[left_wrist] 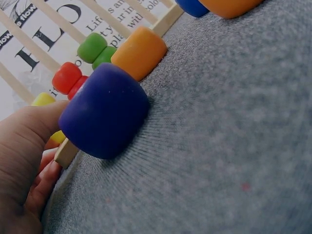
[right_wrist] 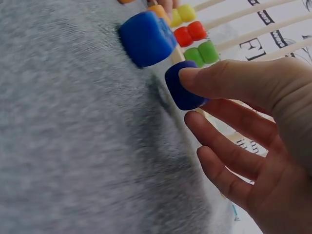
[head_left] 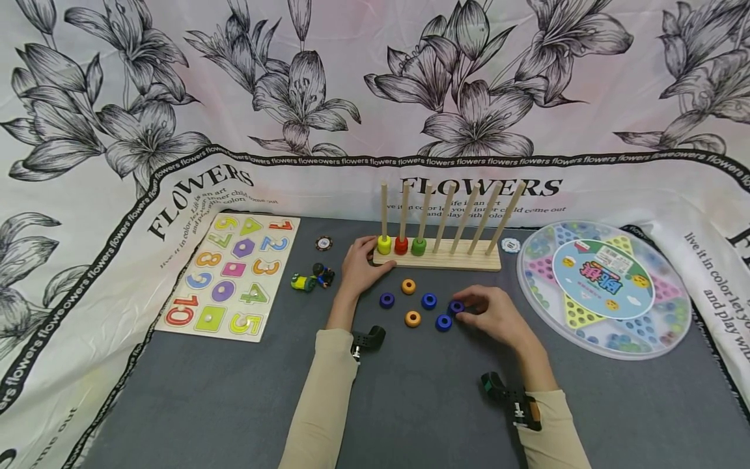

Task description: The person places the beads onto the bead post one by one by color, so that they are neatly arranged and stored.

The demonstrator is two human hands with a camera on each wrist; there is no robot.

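My left hand (head_left: 360, 268) grips the left end of a wooden peg stand (head_left: 445, 256), thumb in front and fingers behind. Seven upright pegs rise from it; yellow beads (head_left: 383, 245), red beads (head_left: 401, 245) and green beads (head_left: 418, 246) sit in pairs on the three leftmost. Between thumb and fingers my right hand (head_left: 495, 316) pinches a dark purple-blue bead (right_wrist: 180, 96), in front of the stand. Loose on the cloth lie a blue bead (head_left: 429, 300), another blue bead (head_left: 443, 322), two orange beads (head_left: 413, 318) and a second dark purple-blue bead (left_wrist: 105, 114).
Left of the stand are a number board (head_left: 240, 273), a small toy figure (head_left: 303, 282) and a dark round chip (head_left: 323, 243). A white chip (head_left: 510, 245) and a large round game board (head_left: 609, 286) lie to the right. Floral fabric (head_left: 328, 189) borders the grey cloth behind.
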